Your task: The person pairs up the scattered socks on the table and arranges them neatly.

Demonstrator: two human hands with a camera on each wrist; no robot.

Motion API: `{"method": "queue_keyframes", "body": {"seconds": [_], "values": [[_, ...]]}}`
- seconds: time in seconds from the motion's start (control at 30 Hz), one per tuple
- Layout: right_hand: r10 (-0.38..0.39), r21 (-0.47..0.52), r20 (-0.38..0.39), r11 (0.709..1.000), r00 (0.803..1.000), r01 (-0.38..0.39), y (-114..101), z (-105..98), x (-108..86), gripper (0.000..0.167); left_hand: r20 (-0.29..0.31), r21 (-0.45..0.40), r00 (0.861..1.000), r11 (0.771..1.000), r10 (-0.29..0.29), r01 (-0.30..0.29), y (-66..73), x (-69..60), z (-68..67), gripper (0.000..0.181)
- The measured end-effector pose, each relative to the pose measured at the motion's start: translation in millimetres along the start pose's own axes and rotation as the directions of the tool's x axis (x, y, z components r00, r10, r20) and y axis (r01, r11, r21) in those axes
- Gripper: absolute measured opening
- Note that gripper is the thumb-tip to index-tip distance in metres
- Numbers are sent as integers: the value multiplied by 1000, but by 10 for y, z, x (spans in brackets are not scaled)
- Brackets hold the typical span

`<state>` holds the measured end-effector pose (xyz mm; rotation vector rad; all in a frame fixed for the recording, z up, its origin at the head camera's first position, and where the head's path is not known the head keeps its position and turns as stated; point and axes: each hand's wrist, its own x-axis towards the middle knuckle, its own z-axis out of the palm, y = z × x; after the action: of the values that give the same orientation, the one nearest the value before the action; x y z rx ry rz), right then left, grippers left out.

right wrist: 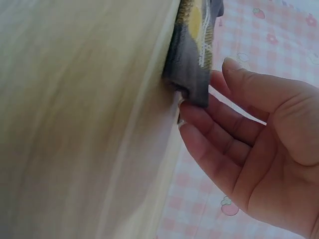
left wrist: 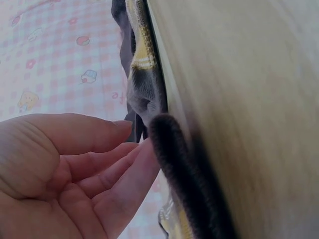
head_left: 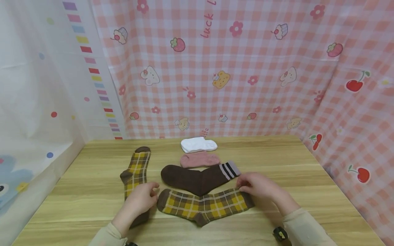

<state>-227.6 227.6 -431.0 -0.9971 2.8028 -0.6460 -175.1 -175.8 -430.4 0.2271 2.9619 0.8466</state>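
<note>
A yellow-and-brown plaid sock lies flat across the front of the table, its toe to the left and its dark cuff to the right. Close to that toe hovers my left hand, fingers loosely bent, thumb apart, nothing held. It also covers part of a second plaid sock, which lies lengthwise on the left. At the cuff end, my right hand touches the sock's edge with its fingertips; in the right wrist view the thumb stands away from the cuff.
Behind the plaid sock lies a dark brown sock with a striped cuff. Farther back are a pink sock and white socks. All rest on a wooden table, with a pink checked cloth hanging behind.
</note>
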Motion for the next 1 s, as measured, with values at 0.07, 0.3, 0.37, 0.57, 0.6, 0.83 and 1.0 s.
{"method": "queue_keyframes", "body": {"seconds": [0.07,0.3,0.37,0.57,0.6,0.83,1.0], "values": [[-1,-19,-5,1000,1000,1,-11,-5,6,5,-19,15,1000,1000,18,-18,1,-7,-11,34],[-52,-76,-60,996,997,47,-106,-43,23,10,-62,9,997,999,54,-53,39,-60,-45,35],[-54,-72,-67,996,996,49,-148,-56,29,12,-82,24,994,997,72,-71,46,-71,-59,33],[-78,-82,-105,994,991,70,-280,-84,51,14,-128,82,986,992,102,-92,40,-89,-99,31],[-81,-83,-114,994,990,72,-301,-85,56,15,-134,91,985,991,105,-94,36,-91,-106,32],[-113,-63,-153,993,982,104,-435,-64,111,18,-163,149,978,983,133,-109,-7,-105,-155,34],[-144,-65,-161,989,977,135,-494,-42,152,20,-172,167,975,979,143,-114,-46,-118,-211,36]]}}
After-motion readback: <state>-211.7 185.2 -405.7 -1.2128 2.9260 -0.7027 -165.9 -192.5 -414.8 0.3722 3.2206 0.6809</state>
